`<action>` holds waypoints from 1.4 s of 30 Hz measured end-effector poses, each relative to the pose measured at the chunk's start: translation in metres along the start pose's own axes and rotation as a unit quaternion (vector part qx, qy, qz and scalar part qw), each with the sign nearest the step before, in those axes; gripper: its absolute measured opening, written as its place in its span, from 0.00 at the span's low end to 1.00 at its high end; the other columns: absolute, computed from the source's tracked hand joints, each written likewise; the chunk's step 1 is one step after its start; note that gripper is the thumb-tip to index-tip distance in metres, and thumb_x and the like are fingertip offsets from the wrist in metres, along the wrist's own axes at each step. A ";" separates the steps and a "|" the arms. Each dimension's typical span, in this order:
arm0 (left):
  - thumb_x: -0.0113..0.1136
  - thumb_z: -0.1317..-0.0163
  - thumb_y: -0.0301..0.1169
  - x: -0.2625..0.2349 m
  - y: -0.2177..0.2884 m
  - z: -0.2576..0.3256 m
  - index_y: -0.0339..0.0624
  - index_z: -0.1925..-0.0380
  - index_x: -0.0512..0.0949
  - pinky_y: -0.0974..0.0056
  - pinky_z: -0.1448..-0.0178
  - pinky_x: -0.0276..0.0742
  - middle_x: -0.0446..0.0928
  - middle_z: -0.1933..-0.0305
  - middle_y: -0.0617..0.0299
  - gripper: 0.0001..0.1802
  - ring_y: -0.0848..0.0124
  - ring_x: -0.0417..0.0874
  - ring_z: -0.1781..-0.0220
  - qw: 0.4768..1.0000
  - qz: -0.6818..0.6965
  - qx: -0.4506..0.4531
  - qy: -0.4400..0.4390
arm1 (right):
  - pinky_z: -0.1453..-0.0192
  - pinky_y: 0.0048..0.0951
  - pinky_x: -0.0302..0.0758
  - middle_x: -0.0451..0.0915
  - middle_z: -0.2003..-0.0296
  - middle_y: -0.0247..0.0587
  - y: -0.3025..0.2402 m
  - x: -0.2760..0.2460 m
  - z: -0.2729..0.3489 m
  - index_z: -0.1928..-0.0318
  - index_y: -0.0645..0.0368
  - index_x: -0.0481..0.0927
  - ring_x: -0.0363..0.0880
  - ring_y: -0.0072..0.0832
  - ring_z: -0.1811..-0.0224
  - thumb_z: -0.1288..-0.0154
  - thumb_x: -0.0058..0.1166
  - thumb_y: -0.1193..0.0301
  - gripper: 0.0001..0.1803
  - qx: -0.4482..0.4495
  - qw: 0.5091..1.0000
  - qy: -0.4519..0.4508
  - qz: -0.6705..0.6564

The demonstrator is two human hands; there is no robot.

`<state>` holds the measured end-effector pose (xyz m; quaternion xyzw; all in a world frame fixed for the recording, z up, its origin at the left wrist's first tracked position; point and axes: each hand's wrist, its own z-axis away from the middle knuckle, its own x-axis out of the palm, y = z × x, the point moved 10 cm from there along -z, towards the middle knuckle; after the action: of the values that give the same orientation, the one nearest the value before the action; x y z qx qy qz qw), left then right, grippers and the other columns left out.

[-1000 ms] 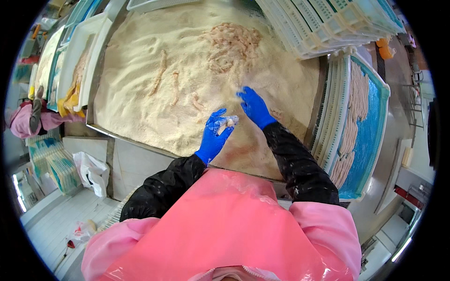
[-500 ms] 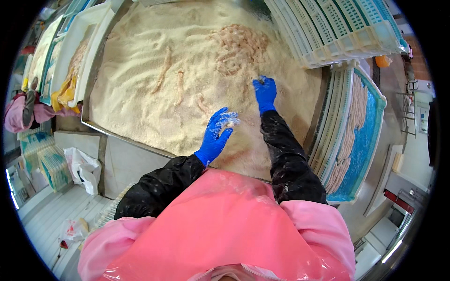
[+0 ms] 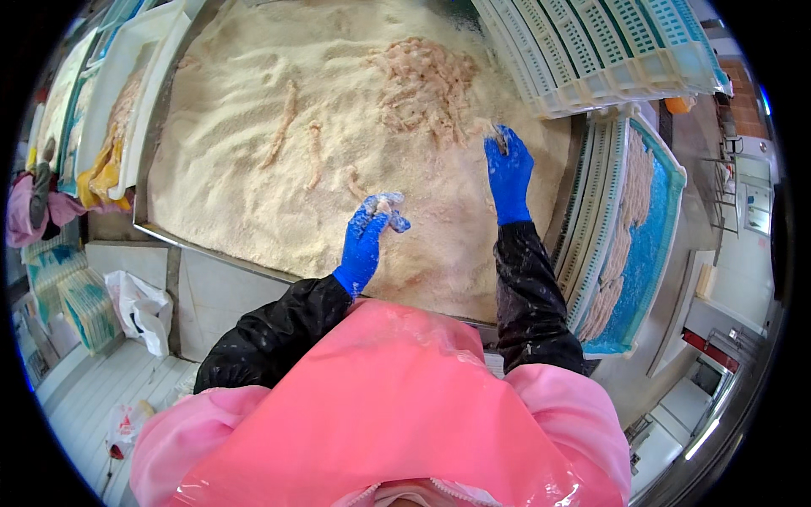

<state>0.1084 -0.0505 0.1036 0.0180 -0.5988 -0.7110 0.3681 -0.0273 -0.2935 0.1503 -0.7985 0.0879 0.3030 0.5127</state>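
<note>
My left hand (image 3: 365,241), in a blue glove dusted with crumbs, is closed in a pinch on a small pale pink piece of meat (image 3: 386,205). It hovers over the near part of a wide metal-edged tray (image 3: 220,252) spread with cream-coloured crumbs (image 3: 228,194). To its right, my blue-gloved right hand (image 3: 509,177) has its fingers curled at the crumbs; whatever they hold is hard to make out. Beyond lies a heap of raw pale pink meat strips (image 3: 422,84). Separate crumbed strips (image 3: 280,127) lie to the left, with a shorter one (image 3: 353,182) near my left hand.
White and green slotted trays (image 3: 608,59) are stacked at the far right. Below them, a blue tray (image 3: 646,253) holds rows of pale strips. A white bin (image 3: 156,93) with meat stands at the left, near another person's pink sleeve (image 3: 24,211). A white plastic bag (image 3: 139,313) hangs lower left.
My left hand has moved a little left and its fingers have closed together. My right hand has shifted right, away from the meat heap's near edge.
</note>
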 end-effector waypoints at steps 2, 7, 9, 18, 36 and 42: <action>0.46 0.31 0.38 -0.008 -0.009 -0.003 0.35 0.52 0.72 0.66 0.55 0.71 0.76 0.67 0.61 0.17 0.70 0.76 0.66 0.999 0.035 -0.034 0.021 | 0.56 0.31 0.74 0.81 0.61 0.45 -0.027 -0.003 0.020 0.55 0.61 0.80 0.79 0.33 0.61 0.41 0.58 0.70 0.14 -0.081 0.992 -0.012 0.092; 0.47 0.31 0.39 -0.017 -0.021 -0.007 0.39 0.50 0.71 0.71 0.70 0.66 0.74 0.67 0.62 0.17 0.76 0.70 0.76 0.974 0.206 -0.078 0.055 | 0.56 0.38 0.71 0.79 0.62 0.43 -0.016 0.053 0.122 0.53 0.55 0.78 0.77 0.39 0.58 0.42 0.53 0.65 0.17 -0.195 0.905 -0.281 0.251; 0.46 0.32 0.38 -0.025 -0.030 -0.007 0.40 0.47 0.70 0.73 0.75 0.59 0.75 0.66 0.63 0.18 0.79 0.66 0.79 0.976 0.190 -0.096 0.054 | 0.56 0.38 0.72 0.80 0.62 0.44 -0.007 0.054 0.138 0.56 0.54 0.80 0.78 0.39 0.60 0.43 0.54 0.65 0.15 -0.098 0.921 -0.327 0.188; 0.46 0.31 0.41 -0.010 -0.052 0.004 0.40 0.38 0.64 0.75 0.71 0.69 0.75 0.64 0.63 0.25 0.77 0.71 0.75 0.929 0.299 -0.213 0.050 | 0.51 0.40 0.68 0.77 0.60 0.43 0.017 0.060 0.088 0.59 0.54 0.81 0.73 0.41 0.55 0.47 0.58 0.67 0.13 -0.073 0.979 -0.091 0.166; 0.48 0.33 0.41 0.001 -0.069 0.003 0.46 0.41 0.69 0.71 0.61 0.70 0.76 0.53 0.62 0.22 0.76 0.74 0.62 0.936 0.279 -0.214 -0.006 | 0.57 0.23 0.72 0.79 0.63 0.31 0.019 0.034 0.088 0.56 0.56 0.77 0.77 0.21 0.61 0.35 0.53 0.71 0.08 0.321 0.855 -0.111 -0.393; 0.51 0.34 0.38 0.004 -0.113 -0.004 0.48 0.54 0.75 0.71 0.66 0.68 0.74 0.69 0.70 0.12 0.76 0.72 0.70 0.946 0.260 -0.179 -0.076 | 0.40 0.32 0.69 0.72 0.48 0.40 0.077 0.037 0.125 0.43 0.61 0.68 0.71 0.31 0.48 0.27 0.38 0.71 0.15 0.211 0.862 -0.107 -0.447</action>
<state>0.0506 -0.0543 0.0061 -0.2583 -0.4716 -0.6853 0.4911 -0.0817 -0.2132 0.0332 -0.5872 -0.2720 0.0987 0.7559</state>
